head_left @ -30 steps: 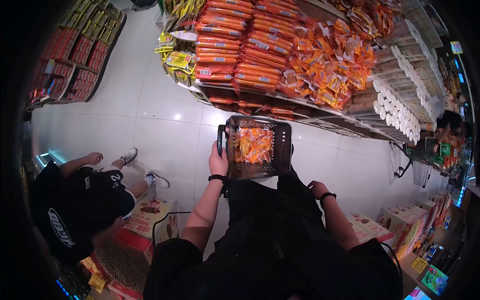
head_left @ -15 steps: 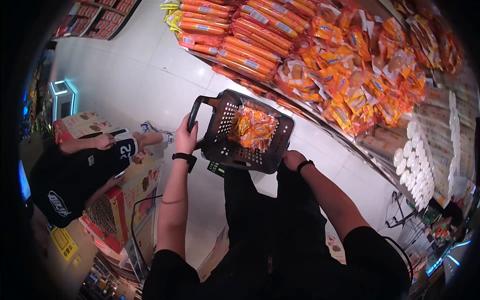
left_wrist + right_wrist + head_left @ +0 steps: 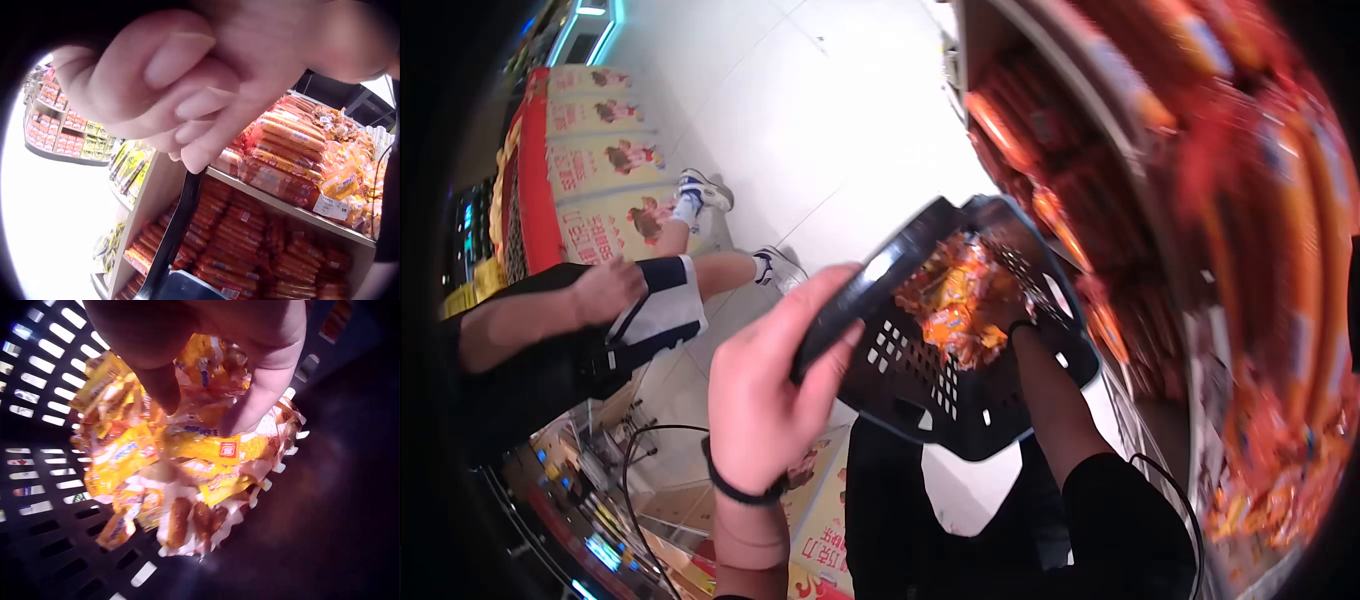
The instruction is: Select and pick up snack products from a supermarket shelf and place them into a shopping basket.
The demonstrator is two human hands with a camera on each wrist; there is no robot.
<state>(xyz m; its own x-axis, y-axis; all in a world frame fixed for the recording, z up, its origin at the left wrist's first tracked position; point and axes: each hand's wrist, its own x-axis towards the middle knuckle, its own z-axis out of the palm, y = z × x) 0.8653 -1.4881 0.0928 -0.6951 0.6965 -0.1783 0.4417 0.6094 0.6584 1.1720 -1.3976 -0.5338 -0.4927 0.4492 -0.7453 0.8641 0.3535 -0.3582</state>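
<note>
My left hand (image 3: 765,385) grips the black handle (image 3: 870,285) of a shopping basket (image 3: 875,385), its fingers curled round it in the left wrist view. The dark plastic basket has slotted walls and hangs tilted in front of my legs. Small snack packets (image 3: 960,300) in orange and yellow wrappers lie heaped at its bottom. My right hand (image 3: 250,344) reaches down inside the basket over this heap. Its thumb and a finger are spread apart, with the fingertips right at a yellow packet (image 3: 203,447) in the right wrist view.
A shelf unit (image 3: 287,215) with stacked long orange-red packs stands close to the right of the basket. At left a person in dark clothes (image 3: 590,310) stands beside printed cartons (image 3: 605,160). Pale tiled floor (image 3: 840,110) stretches ahead.
The view has turned, bringing the shelf to the right side. The basket has come up closer with my left hand on its handle. My right hand has moved from beside the basket into it.
</note>
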